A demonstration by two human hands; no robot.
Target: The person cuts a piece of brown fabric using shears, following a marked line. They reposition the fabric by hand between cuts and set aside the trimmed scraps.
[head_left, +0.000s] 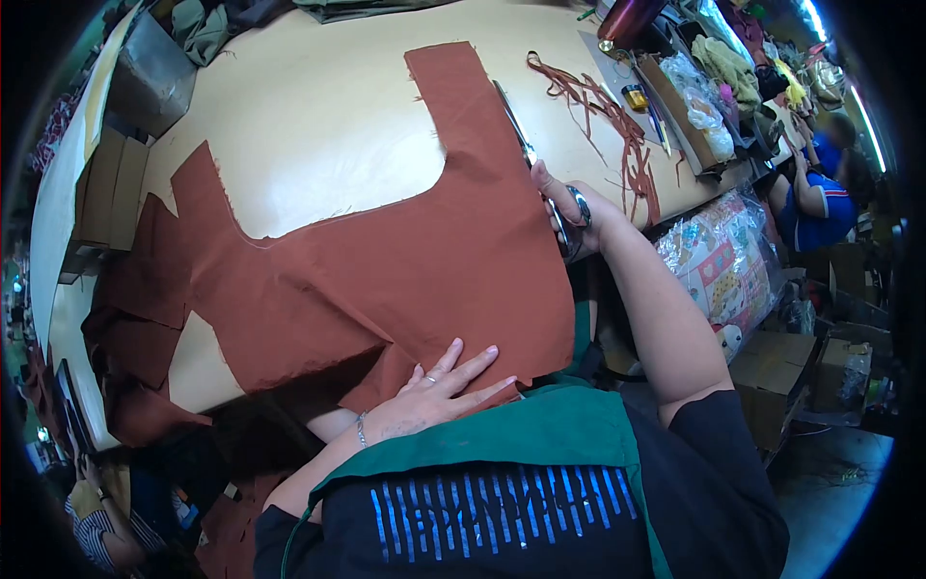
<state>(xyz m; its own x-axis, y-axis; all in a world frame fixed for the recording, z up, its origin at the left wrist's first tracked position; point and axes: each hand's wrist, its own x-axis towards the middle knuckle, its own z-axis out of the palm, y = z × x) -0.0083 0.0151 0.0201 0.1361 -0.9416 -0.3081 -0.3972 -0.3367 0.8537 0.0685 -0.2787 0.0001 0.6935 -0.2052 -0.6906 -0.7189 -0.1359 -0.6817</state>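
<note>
A large piece of rust-brown cloth (386,261), cut with a deep curve and two strips reaching away from me, lies over the table and hangs past its near edge. My left hand (434,394) rests flat on the near part of this cloth, fingers spread. On the right, my right hand (579,212) grips a pair of scissors (524,138) by the handles. Their blades point away from me along the cloth's right edge; whether they are parted is hard to see. A darker heap of brown cloth (145,275) adjoins at the left.
Thin brown offcuts (632,159) lie on the table (318,125) at the right. Beyond them stand a cardboard tray (680,111) and a dark red flask (627,21). Boxes (106,183) line the left edge. People sit at far right (820,198) and lower left (106,521).
</note>
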